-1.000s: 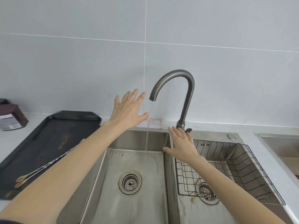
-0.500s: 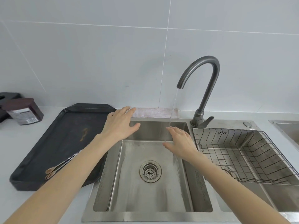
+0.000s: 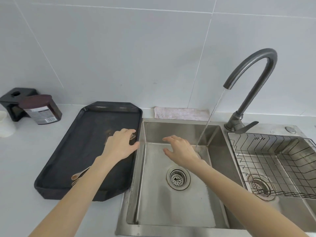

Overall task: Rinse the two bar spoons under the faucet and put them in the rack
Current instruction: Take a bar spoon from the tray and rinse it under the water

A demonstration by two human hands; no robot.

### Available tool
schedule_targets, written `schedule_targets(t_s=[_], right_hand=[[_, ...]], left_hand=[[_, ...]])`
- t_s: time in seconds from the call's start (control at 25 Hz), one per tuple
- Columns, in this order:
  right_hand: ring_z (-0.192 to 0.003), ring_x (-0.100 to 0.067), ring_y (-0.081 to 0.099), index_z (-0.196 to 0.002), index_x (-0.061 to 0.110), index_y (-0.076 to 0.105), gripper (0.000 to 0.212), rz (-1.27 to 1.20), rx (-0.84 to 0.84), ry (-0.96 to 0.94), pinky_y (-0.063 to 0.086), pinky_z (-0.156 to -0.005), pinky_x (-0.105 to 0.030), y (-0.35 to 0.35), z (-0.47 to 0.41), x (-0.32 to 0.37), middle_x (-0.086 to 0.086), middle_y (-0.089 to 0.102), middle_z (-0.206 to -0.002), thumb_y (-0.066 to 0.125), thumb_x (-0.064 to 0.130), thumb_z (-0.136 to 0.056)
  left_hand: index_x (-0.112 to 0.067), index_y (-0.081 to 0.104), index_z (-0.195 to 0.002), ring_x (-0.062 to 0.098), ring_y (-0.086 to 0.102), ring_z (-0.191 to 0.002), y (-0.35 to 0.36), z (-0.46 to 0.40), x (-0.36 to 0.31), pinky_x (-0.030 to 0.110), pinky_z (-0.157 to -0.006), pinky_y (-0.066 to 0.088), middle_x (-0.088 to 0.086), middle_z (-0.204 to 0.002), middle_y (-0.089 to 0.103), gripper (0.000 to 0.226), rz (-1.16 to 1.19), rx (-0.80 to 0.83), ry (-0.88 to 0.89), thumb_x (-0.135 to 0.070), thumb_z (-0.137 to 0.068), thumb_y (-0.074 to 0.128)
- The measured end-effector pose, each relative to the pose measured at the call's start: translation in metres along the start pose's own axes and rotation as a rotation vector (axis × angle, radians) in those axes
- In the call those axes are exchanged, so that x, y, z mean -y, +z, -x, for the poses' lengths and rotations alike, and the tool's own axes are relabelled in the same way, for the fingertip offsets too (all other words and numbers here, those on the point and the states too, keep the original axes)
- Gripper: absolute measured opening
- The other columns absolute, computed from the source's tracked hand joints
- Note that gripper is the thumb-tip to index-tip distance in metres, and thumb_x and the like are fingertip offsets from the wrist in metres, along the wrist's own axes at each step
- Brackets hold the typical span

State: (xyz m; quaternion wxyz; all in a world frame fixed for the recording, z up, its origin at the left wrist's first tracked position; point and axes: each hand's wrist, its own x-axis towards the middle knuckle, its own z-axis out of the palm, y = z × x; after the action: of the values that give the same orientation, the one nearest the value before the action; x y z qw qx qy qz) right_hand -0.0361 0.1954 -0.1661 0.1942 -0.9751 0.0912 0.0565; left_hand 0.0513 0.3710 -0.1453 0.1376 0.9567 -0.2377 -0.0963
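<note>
Stainless steel sink (image 3: 172,202) is lying under my right hand (image 3: 182,152), whose fingers (image 3: 168,139) are spreading open and holding nothing, just left of the water falling from the faucet (image 3: 253,77). My left hand (image 3: 119,146) is hovering open over the black tray (image 3: 71,151) on the counter (image 3: 17,177). Beneath my left fingers (image 3: 127,131) the two bar spoons (image 3: 77,177) are lying, forked ends peeking out at my fingertips, bowls showing beside my forearm. Right of my right fingers, the wire rack (image 3: 273,161) is sitting in the second basin.
</note>
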Motion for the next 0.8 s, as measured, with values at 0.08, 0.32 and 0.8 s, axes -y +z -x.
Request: schedule_targets(t_s=[0.08,0.32,0.8], right_hand=[[-0.121,-0.029,0.052,-0.133,0.015,0.047,0.04,-0.014,0.021,-0.015,0.042,-0.099,-0.038,0.009,-0.013,0.015,-0.008,0.054,-0.133,0.046,0.023,-0.094],[-0.117,-0.03,0.054,-0.13,0.016,0.05,0.037,-0.06,0.092,-0.041,0.047,-0.089,-0.04,0.037,-0.044,0.054,-0.008,0.055,-0.129,0.043,0.016,-0.094],[-0.115,-0.034,0.054,-0.128,0.012,0.051,0.035,-0.026,0.255,-0.098,0.05,-0.092,-0.045,0.08,-0.103,0.1,-0.012,0.055,-0.129,0.043,0.009,-0.094]], left_hand=[[-0.019,0.041,-0.135,0.027,0.054,-0.116,0.006,-0.002,0.017,0.04,-0.095,0.046,0.007,-0.138,0.048,0.049,0.011,0.027,-0.042,-0.033,-0.089,0.05],[-0.017,0.045,-0.129,0.027,0.056,-0.111,0.029,-0.008,0.06,0.041,-0.094,0.047,0.007,-0.13,0.054,0.044,0.05,0.091,-0.189,-0.03,-0.088,0.054],[-0.017,0.055,-0.114,0.023,0.055,-0.105,0.055,-0.02,0.108,0.034,-0.082,0.047,0.007,-0.118,0.056,0.028,0.101,0.1,-0.308,-0.027,-0.088,0.054]])
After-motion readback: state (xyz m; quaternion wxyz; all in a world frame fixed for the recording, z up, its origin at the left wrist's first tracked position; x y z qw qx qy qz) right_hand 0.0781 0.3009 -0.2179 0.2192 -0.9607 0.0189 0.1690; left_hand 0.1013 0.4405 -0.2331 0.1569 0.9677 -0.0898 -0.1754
